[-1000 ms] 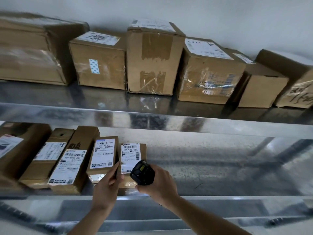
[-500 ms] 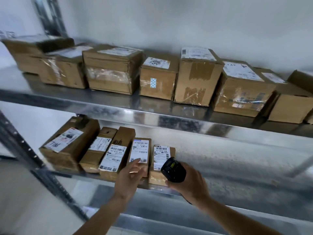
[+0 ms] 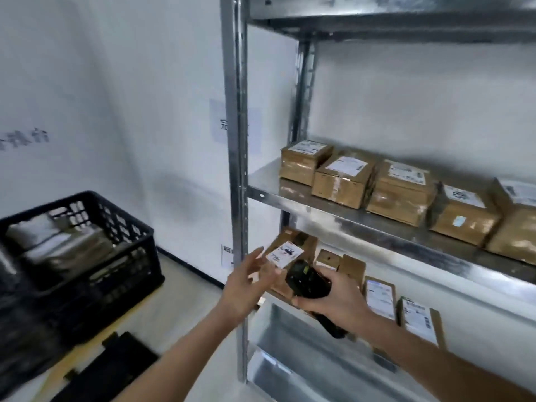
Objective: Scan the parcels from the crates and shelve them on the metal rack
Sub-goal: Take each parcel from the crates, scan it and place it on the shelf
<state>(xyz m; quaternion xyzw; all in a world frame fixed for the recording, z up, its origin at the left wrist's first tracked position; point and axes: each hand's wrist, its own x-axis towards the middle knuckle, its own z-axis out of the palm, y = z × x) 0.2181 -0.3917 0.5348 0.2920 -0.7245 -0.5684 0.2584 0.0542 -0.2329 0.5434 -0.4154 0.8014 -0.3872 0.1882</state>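
We hold the black scanner (image 3: 308,281) tight in our right hand (image 3: 333,303) beside the metal rack (image 3: 236,169). Our left hand (image 3: 246,281) is open, holding nothing.

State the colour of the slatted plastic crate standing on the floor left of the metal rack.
Black. The crate shows in the head view, the only one.

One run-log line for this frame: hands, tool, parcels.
left hand: open, empty | right hand: holds scanner | parcels: on rack shelves | black crate: holds parcels, left of rack
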